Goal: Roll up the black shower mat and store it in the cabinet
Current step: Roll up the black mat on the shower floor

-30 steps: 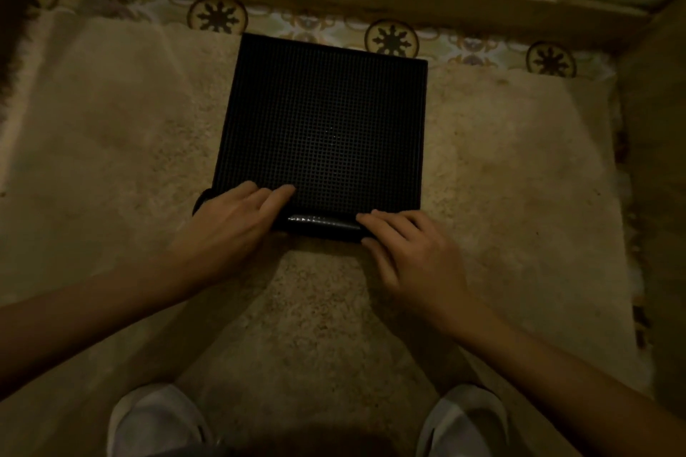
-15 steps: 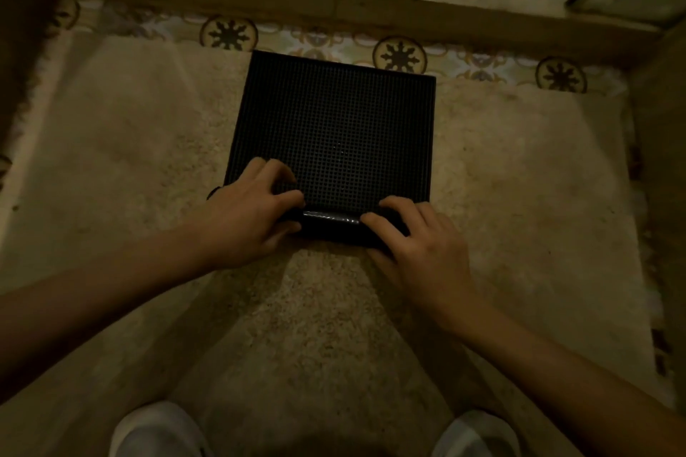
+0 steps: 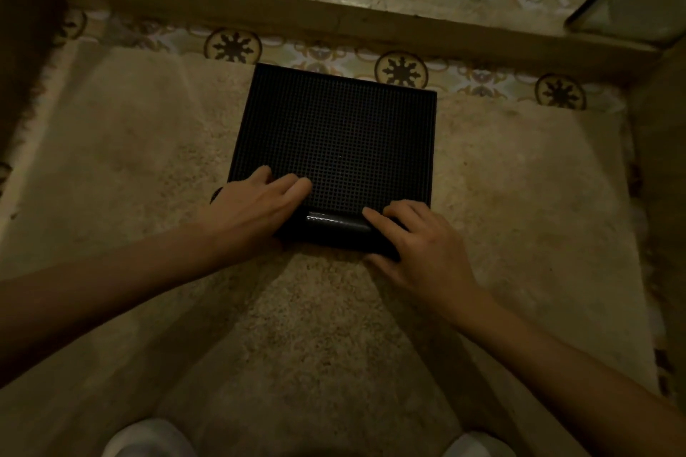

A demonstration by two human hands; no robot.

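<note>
A beige rug covers the floor under everything, with patterned tile showing past its far edge. On the rug lies the black shower mat, most of it flat and stretching away beyond the grip of both hands. Only its near edge is curled into a thin roll, which sits between the two hands and shines faintly. The left hand presses down over the roll's left end, fingers spread flat onto the mat ahead of it. The right hand curls over the roll's right end, thumb tucked under the near side. I judge the rolling barely begun: nearly the whole mat is left to wind. No cabinet is in view, so storing is not yet started.
</note>
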